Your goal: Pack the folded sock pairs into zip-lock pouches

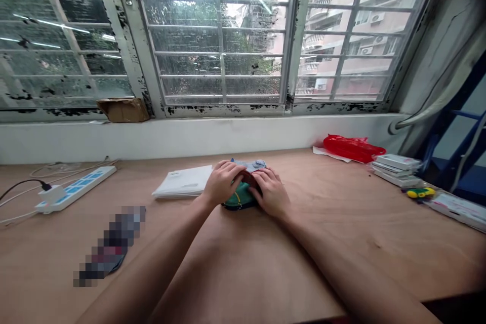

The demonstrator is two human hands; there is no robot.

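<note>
A small green cloth item [240,197] with a yellow line, a dark lower edge and a dark red upper part lies on the table in front of me. Its exact kind is hard to make out under my fingers. My left hand [224,182] grips its left side and top with curled fingers. From the right, my right hand [271,191] holds the dark red part, its thumb pointing inward. Just behind the hands lies a light grey-blue piece [248,164] with blue marks, partly covered. A flat white packet [184,182] rests left of my left hand.
On the left are a white power strip [81,187] with cables and a blurred-out dark object [114,243]. At the right lie a red plastic bag [351,148], stacked white boxes [397,168] and a yellow-green item [419,193]. A cardboard box [127,110] sits on the windowsill.
</note>
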